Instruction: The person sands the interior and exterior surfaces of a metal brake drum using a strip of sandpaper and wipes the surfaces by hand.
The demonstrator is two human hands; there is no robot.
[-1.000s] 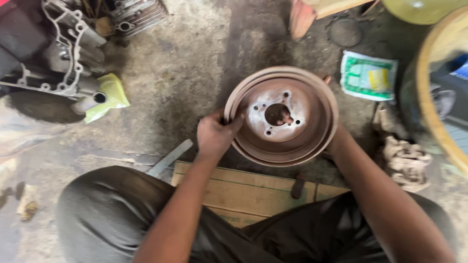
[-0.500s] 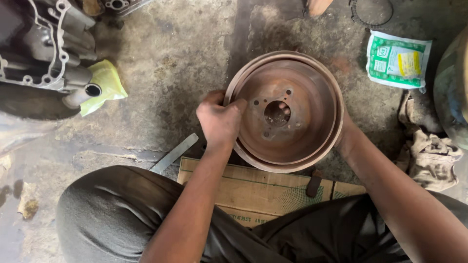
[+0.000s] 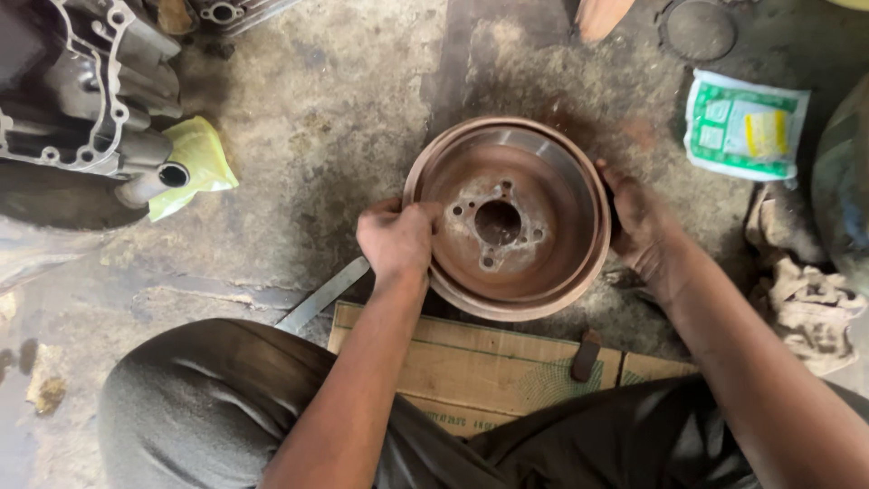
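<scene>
Gripping rusty brake drum (image 3: 511, 222) rims, both hands, open face upward, axis vertical

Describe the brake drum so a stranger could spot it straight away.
On the concrete floor, above the cardboard sheet, the brake drum sits between left hand and right hand. It's the only round, rusty bowl with a holed hub.

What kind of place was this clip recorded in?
Probably a vehicle repair workshop, worked at floor level: a rusty brake drum held by both hands on stained concrete floor, a metal engine casing at the left, and dirty rags.
</scene>
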